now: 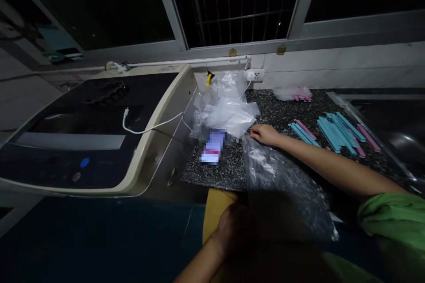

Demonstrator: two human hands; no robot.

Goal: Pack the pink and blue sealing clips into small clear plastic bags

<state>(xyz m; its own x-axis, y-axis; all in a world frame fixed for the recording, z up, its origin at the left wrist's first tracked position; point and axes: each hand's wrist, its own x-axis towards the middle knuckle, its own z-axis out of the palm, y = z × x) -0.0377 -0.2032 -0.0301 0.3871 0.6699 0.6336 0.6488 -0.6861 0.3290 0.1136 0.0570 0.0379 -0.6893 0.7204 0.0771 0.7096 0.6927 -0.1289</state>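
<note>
A large clear plastic bag [282, 177] lies over the counter and hangs past its front edge. At the bag's top left corner, my right hand [265, 134] is closed in a pinch on the plastic. My left hand [234, 227] is lower down, in shadow below the counter edge, beside a yellow panel [214, 212]. Its fingers look curled, and what they hold is hidden in the dark. Just left of the bag lies a phone [213, 148] with a lit, blurred screen. Behind the phone sits a pile of clear plastic bags [229, 112].
Turquoise strips [337, 132] and pink strips [368, 137] lie on the speckled counter [215, 177], with a bag of pink pieces [294, 93] behind. A washing machine [159, 128] with a white cable [149, 130] on it stands left. A sink [395, 128] is at right.
</note>
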